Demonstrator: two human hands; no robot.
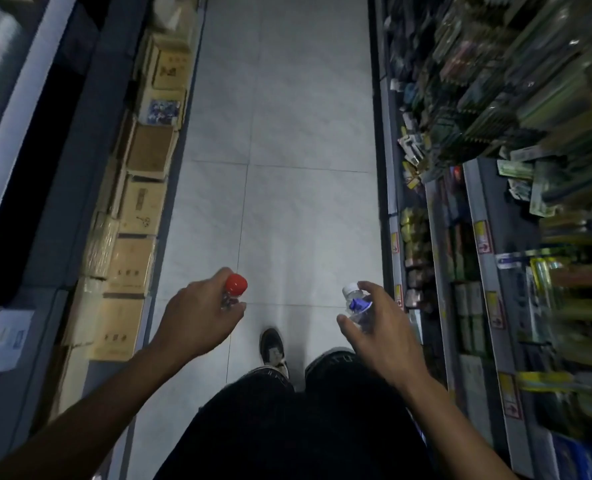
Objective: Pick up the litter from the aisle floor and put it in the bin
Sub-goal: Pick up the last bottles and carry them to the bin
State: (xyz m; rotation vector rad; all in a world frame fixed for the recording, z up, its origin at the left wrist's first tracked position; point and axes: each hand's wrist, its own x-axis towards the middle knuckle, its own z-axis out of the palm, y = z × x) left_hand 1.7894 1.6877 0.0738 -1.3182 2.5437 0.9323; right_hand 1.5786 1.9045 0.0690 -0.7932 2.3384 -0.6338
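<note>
Our dark trousers point(287, 427) filled the bottom of the view, one shoe point(273, 349) set forward on the floor tiles point(280, 209).

Both pieces of litter were already off the ground; none lay on the stretch of aisle we could see. What remained, as we judged it, was the carry and the drop. No bin showed anywhere, so we could not say how far off it stood.

Left hand point(197, 317): fingers curled round a clear bottle with a red cap point(235, 285); cap poking out above the knuckles, body mostly hidden in the grip.

Right hand point(381, 337): a looser hold. Thumb and fingers bent round a small clear bottle point(356, 306) with a white cap and a blue label; the fingers were spread rather than clenched.

Both bottles were held out in front at about waist level, well apart.

Outward: stacked cardboard boxes point(138, 209) along the left side, stocked shelves point(495, 168) with yellow price tags on the right, blurred.
</note>
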